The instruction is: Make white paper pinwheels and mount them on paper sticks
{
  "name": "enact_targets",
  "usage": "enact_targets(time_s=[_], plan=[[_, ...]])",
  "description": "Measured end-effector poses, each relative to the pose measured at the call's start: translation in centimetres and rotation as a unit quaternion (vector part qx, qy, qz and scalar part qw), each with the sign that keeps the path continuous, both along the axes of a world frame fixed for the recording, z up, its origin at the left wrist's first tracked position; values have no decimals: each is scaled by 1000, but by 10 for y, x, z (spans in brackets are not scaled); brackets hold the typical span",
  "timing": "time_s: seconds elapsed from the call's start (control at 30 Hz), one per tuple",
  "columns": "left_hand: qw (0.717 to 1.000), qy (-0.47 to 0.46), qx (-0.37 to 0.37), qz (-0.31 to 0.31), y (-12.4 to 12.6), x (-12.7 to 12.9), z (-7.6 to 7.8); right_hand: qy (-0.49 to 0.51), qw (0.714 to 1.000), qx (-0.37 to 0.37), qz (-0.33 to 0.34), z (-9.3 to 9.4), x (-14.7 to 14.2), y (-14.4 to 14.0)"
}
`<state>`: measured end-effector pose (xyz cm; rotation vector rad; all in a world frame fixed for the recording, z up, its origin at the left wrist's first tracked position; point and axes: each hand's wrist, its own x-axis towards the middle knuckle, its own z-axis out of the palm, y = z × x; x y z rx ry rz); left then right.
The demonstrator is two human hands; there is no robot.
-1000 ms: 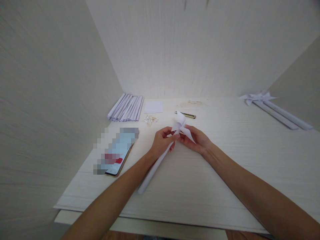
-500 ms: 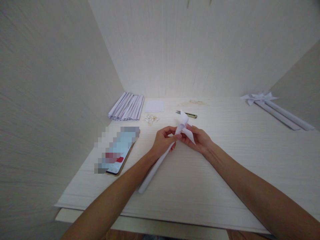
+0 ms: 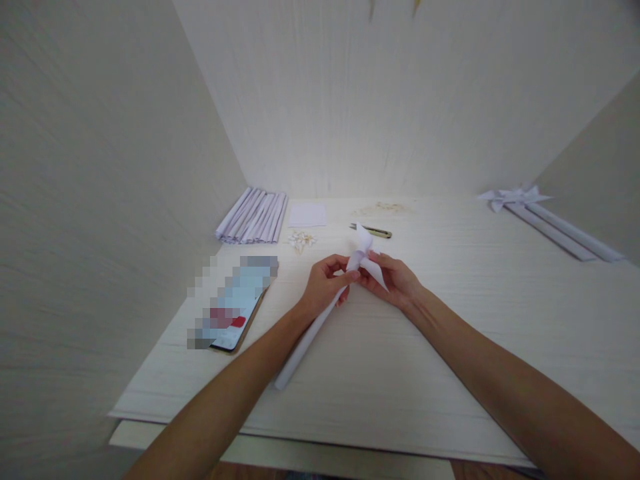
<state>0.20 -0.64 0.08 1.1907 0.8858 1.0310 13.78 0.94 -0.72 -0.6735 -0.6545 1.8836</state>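
Nothing much has moved since the earlier frames: both hands stay on the paper pinwheel [image 3: 364,257], blades barely shifted. Landmark: the pinwheel, held just above the bench [image 3: 450,320], mid-bench.

Far left of it: phone [image 3: 235,313] flat on the bench, screen up. Behind-left of it: stack of rolled paper sticks [image 3: 253,215]. Nearer, left-behind of it: small pile of pins or fasteners [image 3: 301,240], too small to tell which, and a blank paper square [image 3: 307,215] behind that.

Left hand [image 3: 325,283]: grip closed around the pinwheel's rolled paper stick [image 3: 305,343] just below the blades; stick slants down-left, lower end near the bench.

Right hand [image 3: 395,280]: fingers pinching the blades at the hub.

Just behind the pinwheel: utility knife [image 3: 373,231]. Far right-behind: finished pinwheels [image 3: 540,213] lying on the bench.
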Motion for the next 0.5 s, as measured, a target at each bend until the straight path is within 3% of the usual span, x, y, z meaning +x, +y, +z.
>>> enact_targets(time_s=[0.27,0.5], plan=[[999,-40,-11,-14,8,0,-1,39,999,21,13,-4,0,3],[994,-90,-56,26,9,-1,2,20,998,44,40,-1,-3,0]])
